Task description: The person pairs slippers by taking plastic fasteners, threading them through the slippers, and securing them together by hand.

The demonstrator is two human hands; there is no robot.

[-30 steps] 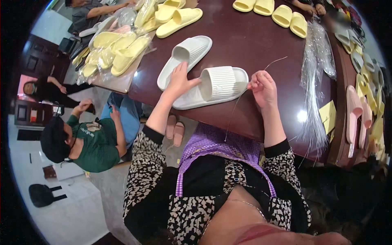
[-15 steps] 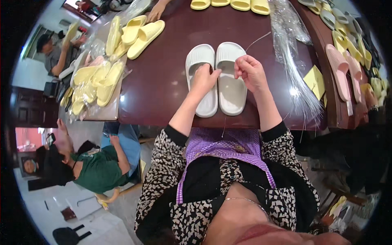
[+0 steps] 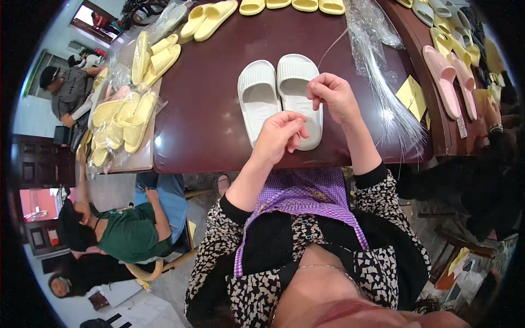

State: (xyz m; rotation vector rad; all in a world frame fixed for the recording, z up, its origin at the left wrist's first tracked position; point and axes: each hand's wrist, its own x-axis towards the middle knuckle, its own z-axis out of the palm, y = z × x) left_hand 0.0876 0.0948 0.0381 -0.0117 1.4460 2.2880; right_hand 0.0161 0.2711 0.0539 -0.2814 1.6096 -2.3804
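White slippers (image 3: pixel 280 98) lie side by side, soles up, on the dark table (image 3: pixel 208 109). Left hand (image 3: pixel 284 136) rests over their heel ends, fingers pinched together; right hand (image 3: pixel 332 95) pinches a thin clear strand (image 3: pixel 331 48) above the right slipper.

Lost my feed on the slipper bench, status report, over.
Left hand and right hand pinched shut over the white slippers, lying side by side. Thin strand runs up from the right hand. Clear plastic ties alongside, not blocking.
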